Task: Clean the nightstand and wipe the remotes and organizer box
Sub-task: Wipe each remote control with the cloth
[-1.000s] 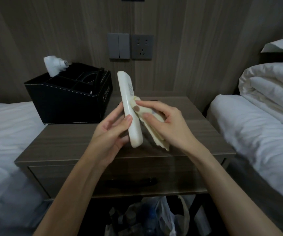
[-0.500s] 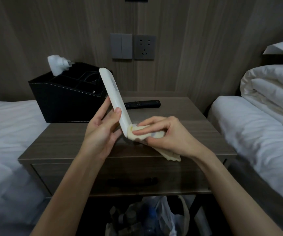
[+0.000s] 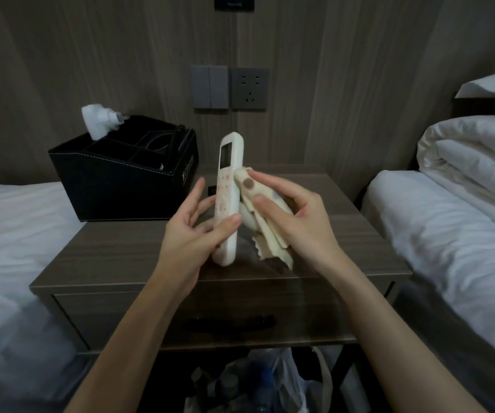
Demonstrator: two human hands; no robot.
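A person holds a white remote (image 3: 228, 198) upright above the middle of a wooden counter (image 3: 121, 254) set between two beds. Its small screen is at the top and its button face is turned toward the camera. The left grip (image 3: 192, 231) is closed on the remote's lower half, with the thumb laid across the front near the right edge and the fingers spread behind the left side. The remote's bottom end pokes out below the thumb.

The right grip (image 3: 296, 222) pinches a cream cloth (image 3: 258, 210) marked with a brown dot, thumb and forefinger curled round its bunched folds. It presses the cloth against the remote's right edge, just above the left thumb. The cloth's loose end hangs below the right palm toward the counter.

A black organizer box (image 3: 121, 186) stands at the back left of the counter, behind and to the left of the left grip. A white plug adaptor (image 3: 98, 120) is perched at its rear corner and a dark cable (image 3: 168, 147) lies in one compartment. Grey switches (image 3: 210, 86) and a socket (image 3: 249, 89) sit on the panelled wall behind. White bedding covers the left bed (image 3: 8, 234) and the right bed (image 3: 448, 234), where a folded duvet (image 3: 472, 153) is stacked. Below the counter's drawer (image 3: 228, 321) lies a plastic bag (image 3: 270, 383), its contents too blurred to tell.
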